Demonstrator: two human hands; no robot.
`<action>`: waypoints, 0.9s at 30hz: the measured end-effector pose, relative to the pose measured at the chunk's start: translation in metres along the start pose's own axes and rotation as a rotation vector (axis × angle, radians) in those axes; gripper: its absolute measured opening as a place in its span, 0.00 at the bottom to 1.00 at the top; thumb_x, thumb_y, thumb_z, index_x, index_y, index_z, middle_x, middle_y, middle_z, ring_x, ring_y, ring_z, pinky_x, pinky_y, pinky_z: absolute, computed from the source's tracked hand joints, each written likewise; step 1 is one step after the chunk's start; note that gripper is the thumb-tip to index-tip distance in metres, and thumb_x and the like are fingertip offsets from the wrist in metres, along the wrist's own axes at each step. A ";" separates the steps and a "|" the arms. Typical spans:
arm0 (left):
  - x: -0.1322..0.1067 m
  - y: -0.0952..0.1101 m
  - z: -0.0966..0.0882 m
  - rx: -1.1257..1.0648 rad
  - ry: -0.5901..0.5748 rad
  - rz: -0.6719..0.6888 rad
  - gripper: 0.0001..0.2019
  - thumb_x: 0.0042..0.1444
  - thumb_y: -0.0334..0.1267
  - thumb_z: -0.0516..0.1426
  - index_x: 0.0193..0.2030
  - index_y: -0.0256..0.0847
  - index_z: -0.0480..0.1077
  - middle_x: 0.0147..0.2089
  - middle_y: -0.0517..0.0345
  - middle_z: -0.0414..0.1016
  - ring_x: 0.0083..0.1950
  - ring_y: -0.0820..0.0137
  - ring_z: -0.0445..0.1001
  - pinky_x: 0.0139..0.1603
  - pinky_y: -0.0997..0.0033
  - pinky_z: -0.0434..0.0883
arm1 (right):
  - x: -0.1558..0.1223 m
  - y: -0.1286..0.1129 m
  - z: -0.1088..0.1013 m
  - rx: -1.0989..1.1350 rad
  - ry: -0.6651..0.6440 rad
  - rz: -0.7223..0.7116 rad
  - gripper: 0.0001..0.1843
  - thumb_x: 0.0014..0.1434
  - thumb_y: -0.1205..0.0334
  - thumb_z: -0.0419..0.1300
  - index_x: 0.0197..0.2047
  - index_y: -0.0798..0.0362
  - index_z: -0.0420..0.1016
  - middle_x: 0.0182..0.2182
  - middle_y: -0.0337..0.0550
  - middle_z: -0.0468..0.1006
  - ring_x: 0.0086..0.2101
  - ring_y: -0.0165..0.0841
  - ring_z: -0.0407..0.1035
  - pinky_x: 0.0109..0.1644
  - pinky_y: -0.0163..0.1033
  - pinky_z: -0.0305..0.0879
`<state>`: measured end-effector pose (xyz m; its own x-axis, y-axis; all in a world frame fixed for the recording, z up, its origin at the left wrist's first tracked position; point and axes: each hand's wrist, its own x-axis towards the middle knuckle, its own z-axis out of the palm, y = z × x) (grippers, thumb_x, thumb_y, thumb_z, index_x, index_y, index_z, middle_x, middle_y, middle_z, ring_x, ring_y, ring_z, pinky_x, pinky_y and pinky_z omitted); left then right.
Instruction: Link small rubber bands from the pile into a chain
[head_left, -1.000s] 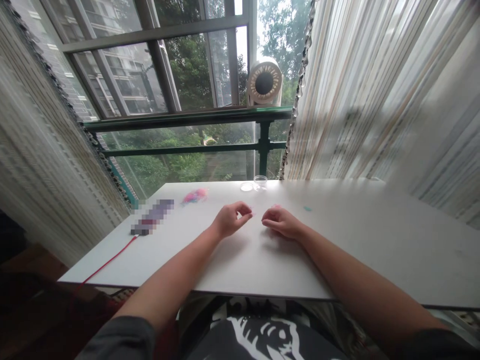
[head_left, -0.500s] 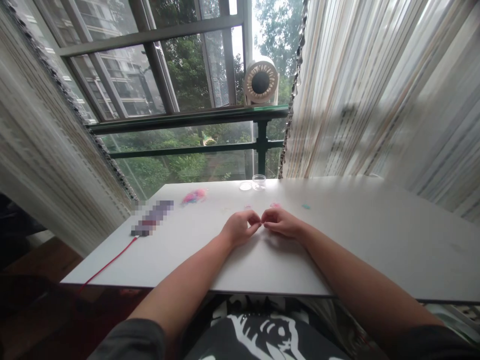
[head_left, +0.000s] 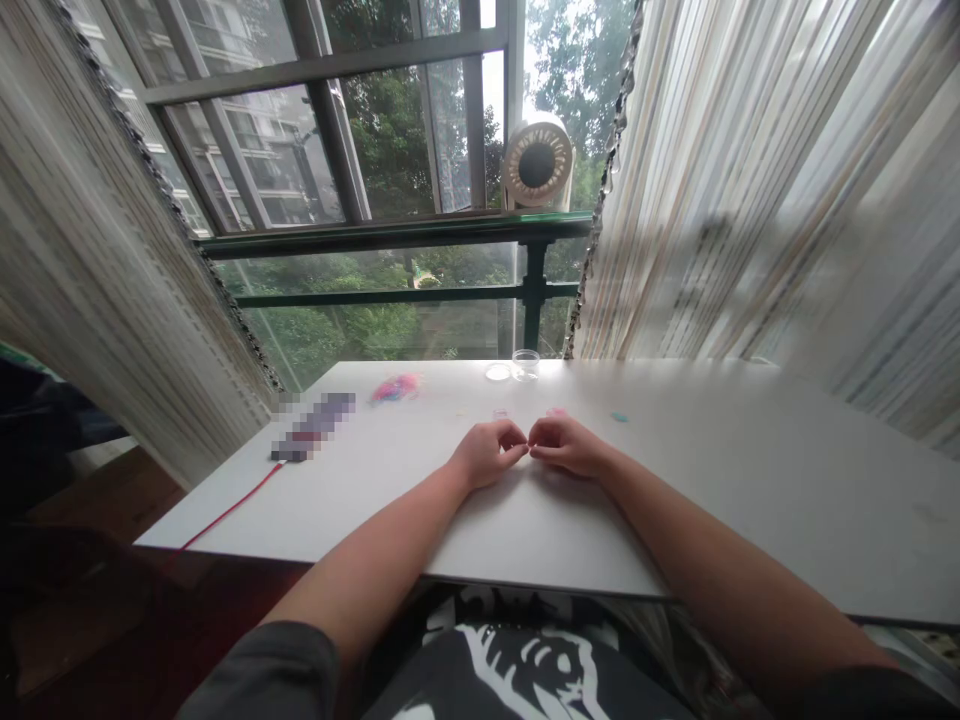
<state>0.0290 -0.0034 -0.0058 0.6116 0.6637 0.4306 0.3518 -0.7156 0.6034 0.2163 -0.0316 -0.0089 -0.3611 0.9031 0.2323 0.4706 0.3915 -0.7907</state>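
Observation:
Both hands meet over the middle of the white table (head_left: 375, 500), fingertips pinched and almost touching. My left hand (head_left: 487, 453) is closed at thumb and forefinger; whatever sits between them is too small to make out. My right hand (head_left: 568, 446) pinches in the same way, facing the left one, and its contents are hidden too. Just beyond the fingers lie a small pink pile (head_left: 556, 412) and a fainter pinkish piece (head_left: 501, 413). Right of them is a small teal piece (head_left: 619, 417).
A clear round container (head_left: 526, 366) stands at the far edge beside a flat clear disc (head_left: 498, 373). A pink and blue heap (head_left: 395, 388) lies back left. Nearer left is a blurred-out device (head_left: 315, 425) with a red cable (head_left: 234, 507). A white fan (head_left: 538, 165) stands by the window.
The whole view has shifted slightly, so the table and window sit a little further right. Both hands keep their pinched pose, with only a slight shift of the fingers.

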 end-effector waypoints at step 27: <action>0.001 -0.001 -0.001 -0.039 0.030 0.001 0.07 0.48 0.40 0.55 0.33 0.40 0.69 0.31 0.58 0.73 0.29 0.75 0.69 0.33 0.74 0.67 | -0.001 -0.004 0.002 0.013 0.015 0.056 0.07 0.50 0.60 0.54 0.27 0.56 0.64 0.16 0.34 0.65 0.18 0.24 0.57 0.22 0.31 0.53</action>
<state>0.0288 -0.0020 -0.0049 0.5904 0.6695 0.4508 0.3231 -0.7078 0.6282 0.2133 -0.0346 -0.0076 -0.3223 0.9262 0.1957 0.4795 0.3380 -0.8099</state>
